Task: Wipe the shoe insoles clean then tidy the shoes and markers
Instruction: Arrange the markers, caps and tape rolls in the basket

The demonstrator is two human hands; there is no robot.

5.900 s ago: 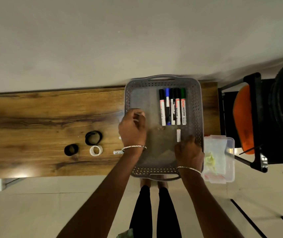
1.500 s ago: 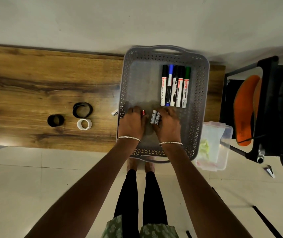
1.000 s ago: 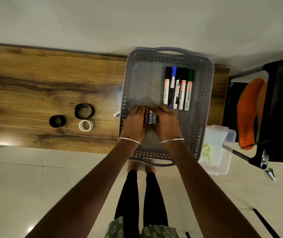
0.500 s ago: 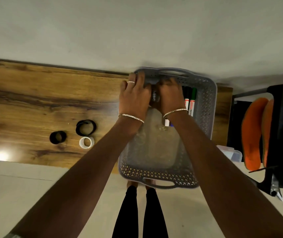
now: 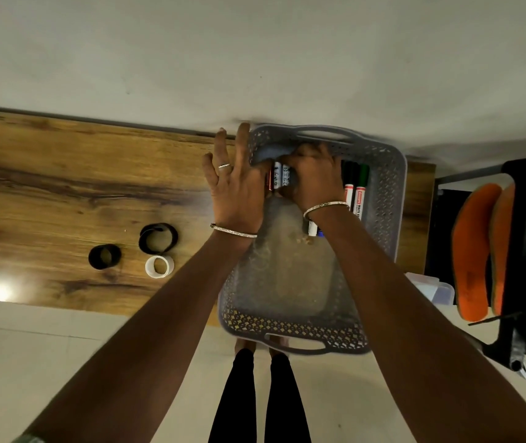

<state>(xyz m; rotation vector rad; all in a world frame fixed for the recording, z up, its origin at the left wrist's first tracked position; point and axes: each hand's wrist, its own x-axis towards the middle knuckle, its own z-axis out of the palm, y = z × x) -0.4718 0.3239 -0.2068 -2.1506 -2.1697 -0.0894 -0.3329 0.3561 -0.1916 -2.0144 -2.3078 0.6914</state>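
The short markers [image 5: 279, 177] lie bunched in the far-left corner of the basket [image 5: 383, 238], which sits at the right end of the bench [image 5: 63, 187] and overhangs its near edge. The right hand [image 5: 314, 179] is curled over them from the right and grips the bunch. The left hand [image 5: 239, 190] is spread with straight fingers across the basket's left wall and seems to steady the bunch from that side, though we cannot tell how much of it touches. We judge these markers light, stiff and smooth-barrelled, so they will roll and slip past one another. They are best taken across their middles as one bundle, squeezed from both sides, not pinched by the caps, which may pull off. The long markers [image 5: 355, 190] lie side by side along the basket's right wall, partly under the right wrist, and should handle the same way. The orange insoles [image 5: 475, 251] stand on edge in a black rack [image 5: 525, 219] off the bench's right end. They look thin and bendy, so we would hold them along the long edge. Tape rolls [image 5: 158, 238] rest near the bench's middle, well apart from the basket.
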